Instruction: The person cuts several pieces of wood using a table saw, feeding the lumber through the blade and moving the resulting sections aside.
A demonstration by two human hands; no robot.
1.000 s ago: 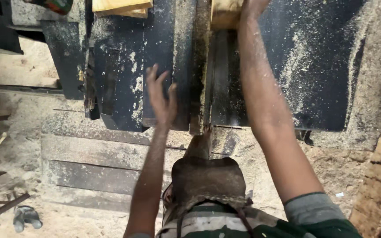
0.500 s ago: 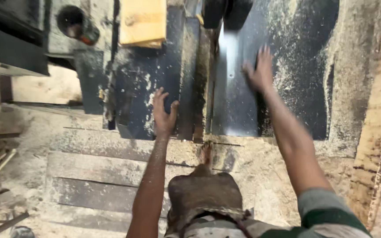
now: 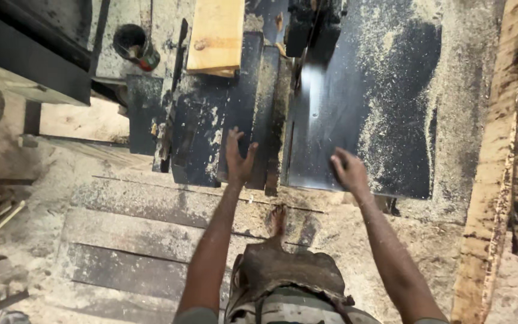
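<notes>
I look down on a dark metal saw table [image 3: 361,120] dusted with sawdust. My left hand [image 3: 239,157] is open, fingers spread, over the near edge of the table's left section. My right hand [image 3: 348,171] rests palm down with fingers loosely curled on the near edge of the right plate and holds nothing. A pale wooden plank [image 3: 216,36] lies on the table's far side, well beyond both hands. The saw housing [image 3: 310,24] stands at the top of the slot between the two plates.
A rough slab of wood [image 3: 514,162] runs along the right side. A dark can [image 3: 134,45] sits at the far left of the table. Sawdust-covered floorboards [image 3: 127,240] lie under me, with my bare foot [image 3: 277,221] by the table's edge.
My right arm has drawn back from the far end of the table to its near edge. My left hand stays by the near edge. The view has shifted, showing more of the plank.
</notes>
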